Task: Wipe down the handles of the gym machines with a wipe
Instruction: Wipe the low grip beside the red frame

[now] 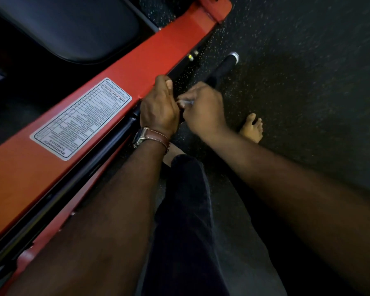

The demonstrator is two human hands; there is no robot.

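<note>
Handle (223,68) juts over open floor; right hand (203,105) pinches wipe (186,101); left hand (158,107) grips frame edge (154,67).

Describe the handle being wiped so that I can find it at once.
Start at the long red frame beam with the white maintenance sticker. Just right of it, over the speckled floor, a black handle runs up from the right hand. Only it ends in a silver cap.

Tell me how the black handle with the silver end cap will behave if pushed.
The handle looks like a rigid bar, so it probably won't flex. It seems joined to the red frame, so it likely pivots or resists rather than rolling.
</note>
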